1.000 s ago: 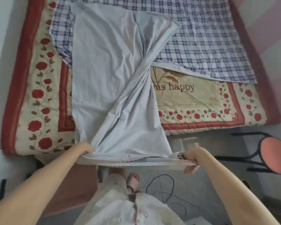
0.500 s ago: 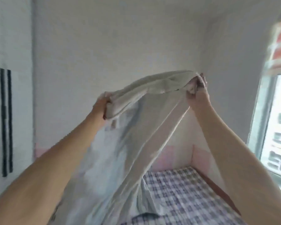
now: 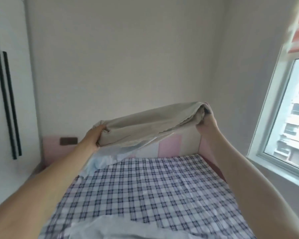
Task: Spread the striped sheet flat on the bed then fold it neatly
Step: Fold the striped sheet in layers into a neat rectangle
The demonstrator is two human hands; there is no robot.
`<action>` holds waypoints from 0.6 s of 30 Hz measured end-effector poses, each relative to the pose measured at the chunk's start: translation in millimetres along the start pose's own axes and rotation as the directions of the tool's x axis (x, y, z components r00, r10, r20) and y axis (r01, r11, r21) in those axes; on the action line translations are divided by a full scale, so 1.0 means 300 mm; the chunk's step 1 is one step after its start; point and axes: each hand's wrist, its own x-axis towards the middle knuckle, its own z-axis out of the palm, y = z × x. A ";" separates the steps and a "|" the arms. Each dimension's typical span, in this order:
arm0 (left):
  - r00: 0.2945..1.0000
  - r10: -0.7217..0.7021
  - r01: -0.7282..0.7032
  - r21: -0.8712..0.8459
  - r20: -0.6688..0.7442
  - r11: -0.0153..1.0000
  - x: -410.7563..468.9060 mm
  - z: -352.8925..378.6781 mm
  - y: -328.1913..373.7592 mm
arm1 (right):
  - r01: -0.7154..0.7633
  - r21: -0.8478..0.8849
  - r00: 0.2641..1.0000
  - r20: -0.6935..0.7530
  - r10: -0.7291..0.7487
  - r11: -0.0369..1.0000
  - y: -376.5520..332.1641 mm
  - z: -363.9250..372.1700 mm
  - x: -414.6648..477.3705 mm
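The sheet (image 3: 145, 125) is up in the air over the far half of the bed (image 3: 214, 168), stretched as a thick, rolled band between the two hands. Its loose part drops under the left arm to the mattress, and what looks like more of it lies rumpled along the near edge. The left hand (image 3: 93, 137) grips the bunched left end with fingers curled round it. The right hand (image 3: 205, 123) holds the higher right end, its fingers tucked into the cloth and mostly hidden. We judge this to be the spreading step, mid-shake. Next the held edge needs to be kept taut and level, then lowered evenly so the cloth settles flat rather than twisted. It is thin, limp fabric, grey-beige in shadow and pale blue where light passes through, with a slightly wavy hem. We cannot make out any stripes. Under it lies a blue-and-white checked cover (image 3: 162, 187), lightly creased. Beyond is a padded pink and white headboard (image 3: 169, 145) against a plain wall (image 3: 128, 57). A wardrobe (image 3: 21, 83) with long dark handles (image 3: 7, 104) stands to the left and a window (image 3: 292, 118) to the right.
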 end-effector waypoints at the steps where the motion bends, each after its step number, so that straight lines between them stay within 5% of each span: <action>1: 0.997 -0.070 0.071 0.028 -0.030 0.997 -0.038 -0.025 -0.098 | -0.063 -0.007 0.998 -0.021 0.063 0.998 0.070 -0.077 -0.052; 6: 0.936 -0.300 0.318 0.078 -0.185 0.945 -0.162 -0.178 -0.565 | -0.347 -0.176 0.918 -0.265 0.295 0.921 0.375 -0.434 -0.318; 12: 0.770 -0.514 0.593 0.124 -0.378 0.796 -0.338 -0.420 -1.190 | -0.620 -0.246 0.739 -0.503 0.449 0.745 0.736 -0.901 -0.715; 18: 0.570 -0.612 0.793 0.172 -0.548 0.585 -0.627 -0.654 -1.768 | -0.834 -0.327 0.538 -0.663 0.520 0.445 1.058 -1.301 -1.157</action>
